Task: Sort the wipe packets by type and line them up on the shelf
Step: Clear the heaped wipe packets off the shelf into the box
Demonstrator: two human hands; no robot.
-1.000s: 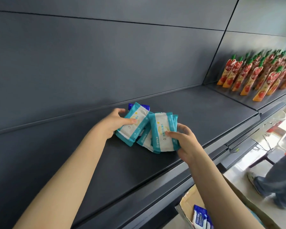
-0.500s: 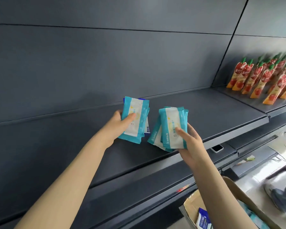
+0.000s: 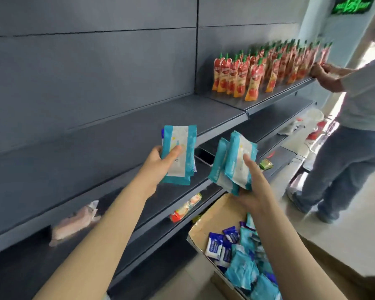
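I am sorting. My left hand [image 3: 158,162] is gripping teal packs [image 3: 179,154]; my right hand [image 3: 254,189] is gripping more packs [image 3: 236,167], past shelf [image 3: 117,137] front edge. Next, I guess: lining them up on shelf.

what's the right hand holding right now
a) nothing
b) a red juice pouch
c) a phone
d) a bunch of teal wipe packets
d: the right hand grips a fanned bunch of teal wipe packets above the cardboard box, while the left hand holds a separate stack.
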